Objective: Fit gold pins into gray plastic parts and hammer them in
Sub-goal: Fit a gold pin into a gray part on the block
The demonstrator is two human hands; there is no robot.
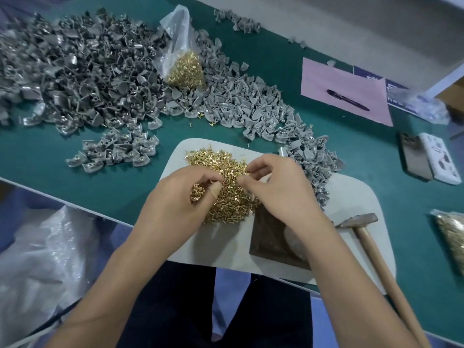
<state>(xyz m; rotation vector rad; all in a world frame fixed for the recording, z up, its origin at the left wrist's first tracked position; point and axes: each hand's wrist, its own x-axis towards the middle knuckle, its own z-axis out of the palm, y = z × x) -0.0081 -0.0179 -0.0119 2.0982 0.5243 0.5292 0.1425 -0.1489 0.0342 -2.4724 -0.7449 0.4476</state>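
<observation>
"Why are your hands in the gold pins [226, 187]?"

"The pile sits on the white mat [221, 244] right in front of me, so I can pick fast. My left hand [180, 197] is cupped around a bunch of pins. My right hand [278, 187] pinches at the pile; I can't tell if it has one."

"And the gray parts [311, 156]?"

"Just beside the pins, on the counter [364, 156]. The hammer [361, 222] waits by my right hand, untouched."

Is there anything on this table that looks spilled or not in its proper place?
Yes. A few gold pins lie loose on the green mat, at the edge of the gray parts heap, away from the main pin pile on the white board. Nothing looks damaged.
</observation>
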